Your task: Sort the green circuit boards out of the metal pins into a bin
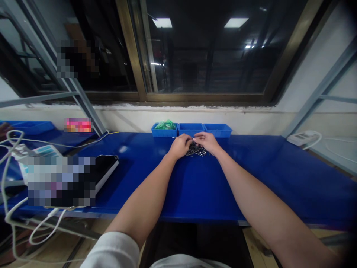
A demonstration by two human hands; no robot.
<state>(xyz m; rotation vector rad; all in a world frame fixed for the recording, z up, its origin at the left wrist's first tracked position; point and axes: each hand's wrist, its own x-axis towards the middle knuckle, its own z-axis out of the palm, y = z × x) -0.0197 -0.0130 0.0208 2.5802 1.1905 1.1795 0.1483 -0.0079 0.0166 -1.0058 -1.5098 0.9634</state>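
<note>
My left hand [180,146] and my right hand [206,142] meet fingertip to fingertip above the blue table, both pinched closed. A thin metal rod seems to run between them; one thin end pokes out to the left of my left hand, and a small bright bit shows at the right fingertips. Right below the fingers lies a loose pile of thin metal rods [197,149], some with shiny rounded ends. My hands cover part of the pile. Behind them stand three blue bins, the left one [164,133] holding green plastic packets [167,125].
A large phone or tablet [107,163], partly blurred out, lies left on the blue table [206,190] with white cables [7,186] around it. A white power strip [302,137] sits at the right. Grey metal frame posts [89,111] rise at both sides before the window.
</note>
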